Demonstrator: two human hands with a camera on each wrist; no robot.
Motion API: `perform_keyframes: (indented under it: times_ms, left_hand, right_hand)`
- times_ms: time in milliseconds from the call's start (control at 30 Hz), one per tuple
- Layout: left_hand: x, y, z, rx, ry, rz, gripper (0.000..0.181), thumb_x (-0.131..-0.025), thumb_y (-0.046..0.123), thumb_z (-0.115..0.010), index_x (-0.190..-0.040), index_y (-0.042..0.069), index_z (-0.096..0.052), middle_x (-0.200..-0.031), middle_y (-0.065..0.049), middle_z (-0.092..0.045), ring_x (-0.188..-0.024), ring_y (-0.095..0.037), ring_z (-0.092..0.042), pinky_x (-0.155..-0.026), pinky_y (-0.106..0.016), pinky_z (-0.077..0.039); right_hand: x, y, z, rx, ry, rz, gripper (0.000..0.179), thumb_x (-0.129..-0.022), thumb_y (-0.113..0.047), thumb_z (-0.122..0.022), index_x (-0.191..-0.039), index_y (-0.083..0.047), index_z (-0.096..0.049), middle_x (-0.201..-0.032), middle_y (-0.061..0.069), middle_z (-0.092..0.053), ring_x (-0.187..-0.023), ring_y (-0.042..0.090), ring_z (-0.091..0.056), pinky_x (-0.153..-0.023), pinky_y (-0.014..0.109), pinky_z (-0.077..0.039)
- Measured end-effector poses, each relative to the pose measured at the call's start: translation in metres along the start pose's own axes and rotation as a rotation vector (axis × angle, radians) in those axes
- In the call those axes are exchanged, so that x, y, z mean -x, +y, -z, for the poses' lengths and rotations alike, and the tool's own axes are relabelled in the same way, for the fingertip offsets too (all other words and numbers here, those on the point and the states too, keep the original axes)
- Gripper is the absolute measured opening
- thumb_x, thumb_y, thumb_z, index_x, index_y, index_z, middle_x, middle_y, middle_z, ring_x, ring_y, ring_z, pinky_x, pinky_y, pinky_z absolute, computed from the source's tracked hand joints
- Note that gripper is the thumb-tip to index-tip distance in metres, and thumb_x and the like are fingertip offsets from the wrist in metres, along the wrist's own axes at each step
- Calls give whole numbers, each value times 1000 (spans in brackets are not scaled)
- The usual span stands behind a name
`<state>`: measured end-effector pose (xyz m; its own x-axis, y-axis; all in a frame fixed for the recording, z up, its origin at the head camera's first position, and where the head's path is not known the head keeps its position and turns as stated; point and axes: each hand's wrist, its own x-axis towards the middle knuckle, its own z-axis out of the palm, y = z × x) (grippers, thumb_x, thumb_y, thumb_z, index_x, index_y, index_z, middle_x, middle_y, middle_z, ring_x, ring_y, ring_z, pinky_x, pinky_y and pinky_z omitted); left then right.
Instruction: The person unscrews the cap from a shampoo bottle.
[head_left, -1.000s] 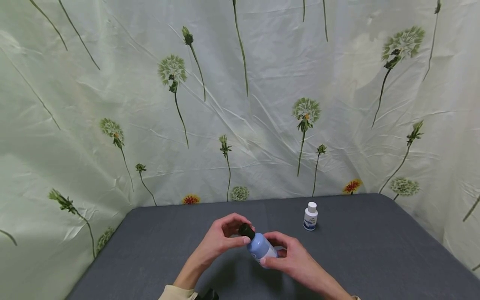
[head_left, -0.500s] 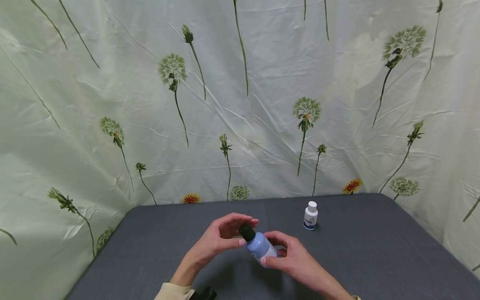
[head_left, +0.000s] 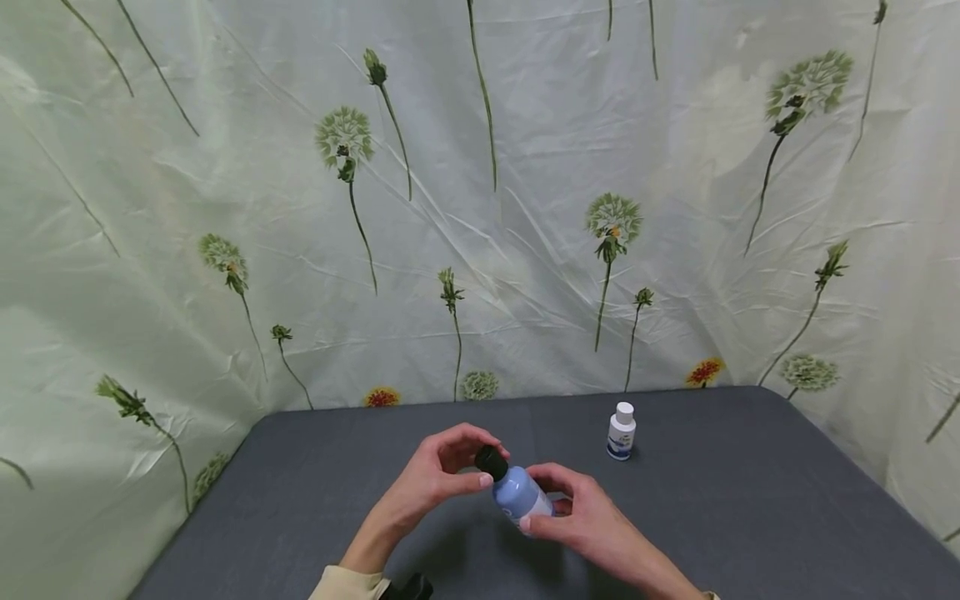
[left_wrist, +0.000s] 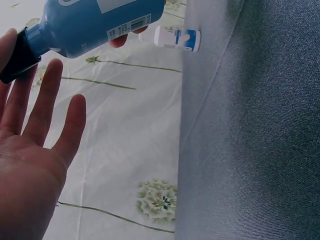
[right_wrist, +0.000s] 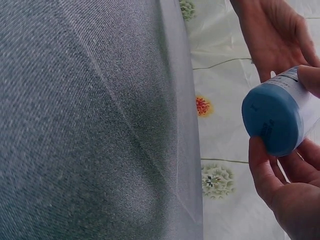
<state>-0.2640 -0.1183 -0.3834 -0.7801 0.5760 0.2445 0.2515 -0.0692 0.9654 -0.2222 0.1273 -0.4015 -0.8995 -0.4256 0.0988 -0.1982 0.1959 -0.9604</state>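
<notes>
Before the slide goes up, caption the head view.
Left hand at the black cap, right hand gripping the tilted blue bottle, white bottle upright on grey tabletop.

Head view: the scene is moderately and diffusely lit from above; soft shadows are cast below the left hand (head_left: 438,479) and right hand (head_left: 581,508) onto the dark table (head_left: 337,475). Faint glare is reflected along creases in the curtain (head_left: 540,125). Lettering on the white bottle (head_left: 621,435) is rendered illegibly soft. Wrist views: a cooler, bluish cast is shown; the curtain is partly washed out.
</notes>
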Motion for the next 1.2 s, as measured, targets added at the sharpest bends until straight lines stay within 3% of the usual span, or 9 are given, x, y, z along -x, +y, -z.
perform_keyframes:
  times_ms: [500, 933, 1200]
  left_hand:
    - [-1, 1, 3, -16, 11, -21, 32, -89, 8, -72, -120, 4, -62, -118, -16, -65, -112, -34, -60, -96, -42, -46]
    - [1, 4, 7, 3, 58, -28, 33, -90, 7, -71, -121, 4, -60, -122, -17, -65, -109, -35, -61, -90, -41, -50]
    - [2, 7, 8, -38, 93, -21, 37, -90, 8, -71, -126, 6, -63, -122, -16, -65, -106, -33, -63, -83, -36, -52]
  right_hand:
    - [-2, -1, 2, -3, -3, -53, 49, -87, -25, -76, -128, -4, -58, -119, 9, -61, -106, 27, -55, -90, 43, -48]
    - [-3, 0, 2, 4, 5, -60, 50, -87, -24, -75, -128, -3, -58, -121, 10, -61, -108, 27, -56, -90, 44, -48]
    - [-3, -1, 3, 27, 24, -72, 52, -86, -26, -76, -129, -4, -58, -122, 9, -61, -110, 26, -56, -89, 43, -48]
